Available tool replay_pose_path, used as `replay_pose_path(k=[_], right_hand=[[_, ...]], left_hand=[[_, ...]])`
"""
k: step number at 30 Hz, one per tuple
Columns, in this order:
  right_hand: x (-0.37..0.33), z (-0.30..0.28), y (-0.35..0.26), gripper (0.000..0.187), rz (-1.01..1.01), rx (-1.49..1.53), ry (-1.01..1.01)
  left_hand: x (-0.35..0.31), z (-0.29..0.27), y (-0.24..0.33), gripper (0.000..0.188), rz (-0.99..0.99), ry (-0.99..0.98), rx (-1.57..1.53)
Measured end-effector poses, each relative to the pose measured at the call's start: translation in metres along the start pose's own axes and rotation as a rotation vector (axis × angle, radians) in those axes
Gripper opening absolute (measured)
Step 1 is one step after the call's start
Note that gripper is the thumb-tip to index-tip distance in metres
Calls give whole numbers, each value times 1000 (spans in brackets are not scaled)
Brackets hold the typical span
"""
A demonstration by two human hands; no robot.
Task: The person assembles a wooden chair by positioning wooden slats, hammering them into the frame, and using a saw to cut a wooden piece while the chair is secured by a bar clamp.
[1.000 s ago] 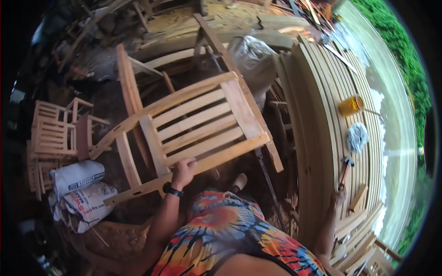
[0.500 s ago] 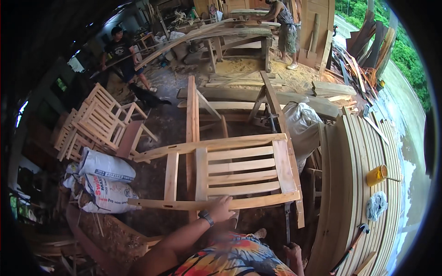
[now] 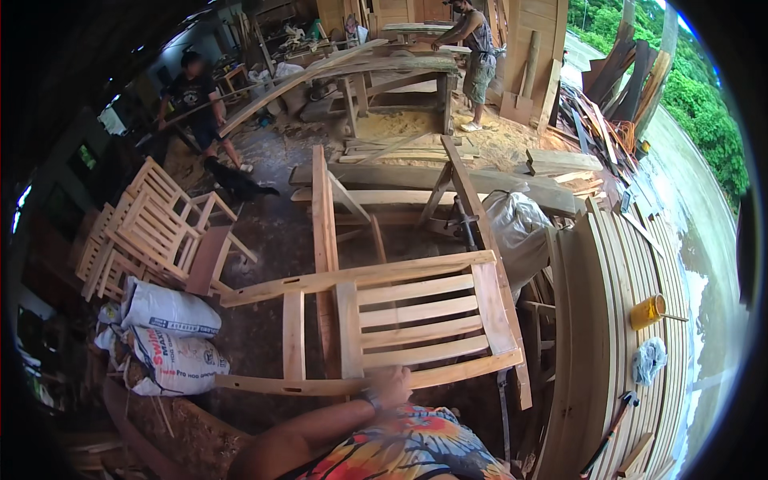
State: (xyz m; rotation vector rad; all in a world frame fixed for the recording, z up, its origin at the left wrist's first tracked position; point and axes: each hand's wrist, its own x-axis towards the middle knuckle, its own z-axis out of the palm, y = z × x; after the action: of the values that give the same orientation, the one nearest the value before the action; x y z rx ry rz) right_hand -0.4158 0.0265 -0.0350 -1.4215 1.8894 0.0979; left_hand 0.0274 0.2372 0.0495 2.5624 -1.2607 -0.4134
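A pale wooden chair-back frame, with several slats between two long rails, lies across two wooden support beams. My left hand is closed around its near rail, close to the middle; the fingers are slightly blurred. My right hand is out of view. Below the frame's right end a dark metal clamp bar hangs down beside the right support beam. Farther along that beam is a dark clamp part. The left support beam passes under the frame.
Stacked planks on the right carry a hammer, a yellow jar with a stick and a crumpled plastic bag. Left stand filled sacks and wooden chairs. Two people and a black dog are farther off.
My right hand, earlier by the clamp bar, has left the view. The frame appears lower in the picture as the view shifts. My left hand stays on the near rail.
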Motion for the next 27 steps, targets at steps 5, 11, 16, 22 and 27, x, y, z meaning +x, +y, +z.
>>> replay_pose_path(k=[5, 11, 16, 22, 27], right_hand=[[-17, 32, 31, 60, 381, 1622, 133], [-14, 56, 51, 65, 401, 2142, 228], [6, 37, 40, 38, 614, 2041, 188], [-29, 12, 21, 28, 505, 1996, 241], [-69, -28, 11, 26, 316, 1955, 150]], left_hand=[[3, -11, -7, 53, -7, -108, -68], [8, -23, -8, 46, -104, -281, -71], [17, -27, -10, 45, -87, -266, -125], [24, -50, -2, 50, -113, -384, -117], [28, -80, 0, 45, 20, -361, -133]])
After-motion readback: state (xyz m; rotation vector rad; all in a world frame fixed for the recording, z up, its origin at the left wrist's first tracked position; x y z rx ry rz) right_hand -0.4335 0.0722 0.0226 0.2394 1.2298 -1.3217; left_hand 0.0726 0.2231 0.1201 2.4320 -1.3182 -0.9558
